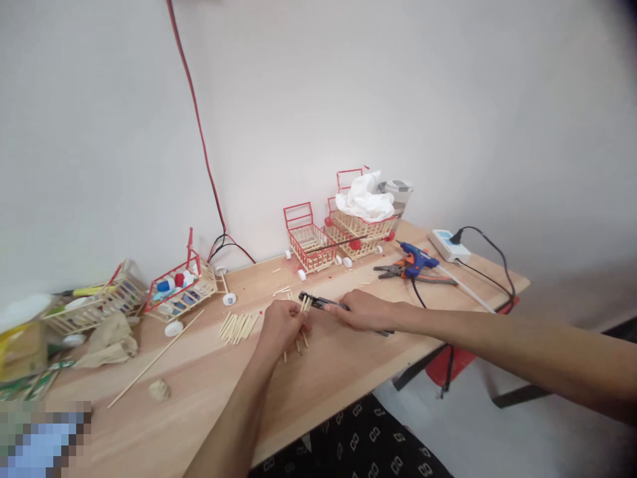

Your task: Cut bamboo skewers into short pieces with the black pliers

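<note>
Near the front edge of the tabletop [209, 385], the left hand [281, 325] has its fingers closed on a few short sticks [306, 305]. The right hand [365, 311] is closed around the handles of the black cutters [318, 301], whose tip touches the sticks. Just to the left lies a stick pile [239, 326]. Small carts [308, 242] stand at the back edge.

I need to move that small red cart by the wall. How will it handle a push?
The red cart probably rolls easily: white wheels sit under it. Its thin stick frame looks light and likely fragile if squeezed.
</note>
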`<act>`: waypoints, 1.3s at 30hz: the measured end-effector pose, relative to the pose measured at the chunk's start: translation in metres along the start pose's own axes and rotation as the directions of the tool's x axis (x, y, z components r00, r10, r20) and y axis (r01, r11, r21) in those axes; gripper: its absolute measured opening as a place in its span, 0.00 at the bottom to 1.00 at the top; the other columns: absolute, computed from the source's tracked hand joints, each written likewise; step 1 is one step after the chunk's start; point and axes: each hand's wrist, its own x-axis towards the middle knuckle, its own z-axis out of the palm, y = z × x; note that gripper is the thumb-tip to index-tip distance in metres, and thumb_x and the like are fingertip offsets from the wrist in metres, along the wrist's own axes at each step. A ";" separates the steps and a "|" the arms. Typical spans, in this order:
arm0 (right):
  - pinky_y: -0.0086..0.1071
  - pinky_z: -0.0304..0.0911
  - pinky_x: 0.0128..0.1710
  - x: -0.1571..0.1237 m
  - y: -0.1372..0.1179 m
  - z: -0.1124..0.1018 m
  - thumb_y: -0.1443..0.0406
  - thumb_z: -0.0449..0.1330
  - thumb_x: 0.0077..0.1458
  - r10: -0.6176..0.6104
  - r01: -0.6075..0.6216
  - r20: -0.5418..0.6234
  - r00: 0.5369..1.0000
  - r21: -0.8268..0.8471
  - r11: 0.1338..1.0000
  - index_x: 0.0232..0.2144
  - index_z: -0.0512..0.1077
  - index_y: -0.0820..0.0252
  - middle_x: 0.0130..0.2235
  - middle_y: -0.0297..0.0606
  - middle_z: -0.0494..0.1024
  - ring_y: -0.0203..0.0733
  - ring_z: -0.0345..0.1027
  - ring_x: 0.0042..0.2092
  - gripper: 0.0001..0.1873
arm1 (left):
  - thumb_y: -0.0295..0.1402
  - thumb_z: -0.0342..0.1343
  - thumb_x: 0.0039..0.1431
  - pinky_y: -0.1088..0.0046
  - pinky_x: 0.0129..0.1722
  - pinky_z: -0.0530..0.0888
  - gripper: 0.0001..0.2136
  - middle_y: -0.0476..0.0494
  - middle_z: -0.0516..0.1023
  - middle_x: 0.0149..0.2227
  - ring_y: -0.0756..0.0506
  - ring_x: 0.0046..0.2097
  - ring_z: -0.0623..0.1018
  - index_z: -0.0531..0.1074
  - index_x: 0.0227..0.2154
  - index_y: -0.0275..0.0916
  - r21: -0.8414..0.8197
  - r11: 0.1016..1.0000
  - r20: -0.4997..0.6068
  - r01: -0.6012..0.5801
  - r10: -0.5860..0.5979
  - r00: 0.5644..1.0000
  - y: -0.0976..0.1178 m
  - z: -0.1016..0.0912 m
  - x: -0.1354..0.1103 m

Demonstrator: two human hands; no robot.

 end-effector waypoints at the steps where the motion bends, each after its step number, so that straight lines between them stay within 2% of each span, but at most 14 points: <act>1: 0.29 0.55 0.24 0.000 0.000 0.001 0.41 0.40 0.55 -0.008 0.008 -0.003 1.000 -0.007 1.000 0.19 0.67 0.63 0.21 0.43 0.73 0.39 0.65 0.22 0.35 | 0.31 0.49 0.48 0.76 0.23 0.68 0.11 0.47 0.76 0.18 0.49 0.19 0.73 0.71 0.15 0.37 0.003 1.000 -0.001 0.005 -0.005 1.000 -0.001 0.000 -0.001; 7: 0.29 0.52 0.24 0.005 0.005 0.008 0.45 0.38 0.58 -0.070 0.069 -0.032 0.997 -0.043 0.997 0.21 0.68 0.64 0.20 0.42 0.71 0.38 0.62 0.22 0.34 | 0.29 0.49 0.47 0.77 0.22 0.68 0.11 0.47 0.76 0.18 0.49 0.19 0.74 0.71 0.15 0.37 -0.025 0.999 -0.008 0.032 -0.032 0.999 -0.006 0.002 0.001; 15: 0.29 0.51 0.25 0.007 0.010 0.013 0.45 0.38 0.58 -0.126 0.120 -0.070 0.990 -0.078 0.990 0.22 0.69 0.64 0.22 0.41 0.71 0.38 0.62 0.24 0.34 | 0.28 0.50 0.48 0.78 0.21 0.70 0.10 0.44 0.78 0.21 0.50 0.20 0.75 0.72 0.17 0.35 -0.120 0.991 -0.008 0.052 -0.053 0.999 -0.011 0.004 0.002; 24: 0.29 0.51 0.26 0.006 0.008 0.016 0.44 0.40 0.56 -0.082 0.075 -0.096 0.992 -0.081 0.994 0.22 0.69 0.64 0.23 0.42 0.72 0.38 0.62 0.25 0.34 | 0.29 0.51 0.51 0.77 0.21 0.72 0.08 0.41 0.79 0.24 0.50 0.22 0.76 0.71 0.20 0.34 -0.222 0.974 0.016 0.054 -0.052 0.999 -0.017 0.005 0.003; 30: 0.29 0.49 0.24 0.006 0.006 0.015 0.42 0.40 0.55 -0.060 0.048 -0.165 0.984 -0.078 0.996 0.19 0.68 0.64 0.21 0.42 0.71 0.37 0.60 0.23 0.36 | 0.30 0.51 0.51 0.77 0.22 0.72 0.07 0.43 0.79 0.25 0.49 0.23 0.77 0.70 0.20 0.35 -0.222 0.974 0.010 0.049 -0.048 0.999 -0.016 0.004 0.002; 32: 0.29 0.50 0.22 0.008 0.008 0.015 0.40 0.41 0.54 -0.032 0.031 -0.169 0.985 -0.006 0.999 0.17 0.67 0.63 0.19 0.40 0.69 0.36 0.59 0.22 0.36 | 0.31 0.52 0.50 0.77 0.22 0.71 0.08 0.43 0.79 0.25 0.49 0.22 0.76 0.70 0.20 0.36 -0.205 0.978 0.009 0.041 -0.040 0.999 -0.016 0.001 0.002; 34: 0.28 0.52 0.20 0.008 0.013 0.018 0.39 0.39 0.53 0.028 -0.003 -0.150 0.988 0.164 0.986 0.16 0.65 0.63 0.16 0.38 0.67 0.34 0.58 0.19 0.37 | 0.32 0.52 0.50 0.77 0.22 0.70 0.08 0.44 0.79 0.24 0.49 0.22 0.75 0.70 0.19 0.37 -0.187 0.982 0.006 0.031 -0.030 1.000 -0.016 -0.002 0.002; 37: 0.26 0.53 0.17 0.006 0.021 0.023 0.39 0.38 0.54 0.074 -0.008 -0.123 0.990 0.467 0.884 0.19 0.66 0.63 0.14 0.33 0.64 0.32 0.57 0.16 0.37 | 0.35 0.52 0.50 0.76 0.25 0.70 0.09 0.45 0.79 0.25 0.49 0.24 0.75 0.71 0.19 0.37 -0.132 0.990 -0.052 -0.049 0.042 0.998 -0.018 -0.007 0.003; 39: 0.25 0.53 0.16 0.002 0.025 0.027 0.40 0.38 0.54 0.064 0.045 -0.168 0.984 0.575 0.817 0.21 0.66 0.63 0.14 0.31 0.62 0.31 0.56 0.15 0.36 | 0.36 0.51 0.51 0.76 0.27 0.69 0.10 0.45 0.79 0.26 0.48 0.27 0.75 0.72 0.21 0.37 -0.107 0.988 -0.107 -0.112 0.100 0.989 -0.019 -0.012 0.005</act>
